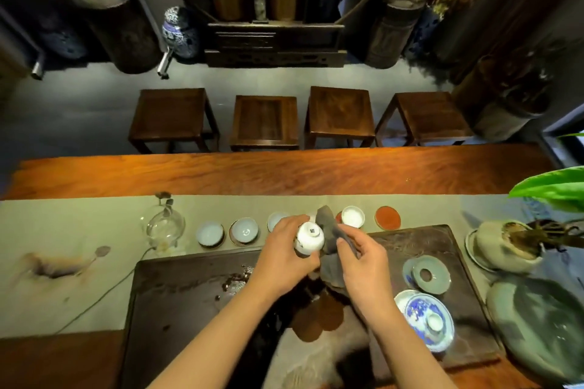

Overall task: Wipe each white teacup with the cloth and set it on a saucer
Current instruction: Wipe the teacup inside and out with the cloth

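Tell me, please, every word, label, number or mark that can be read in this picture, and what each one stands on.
No text here can be read.
Blue mark on the base of the white teacup, held upturned by the left hand: too small and blurred to read.
Blue painting on the lidded bowl and on the far jar: patterns, not legible writing.
The right hand holds the plain dark cloth.

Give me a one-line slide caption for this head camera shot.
Left hand holds an upturned white teacup while the right hand wipes it with a grey cloth.
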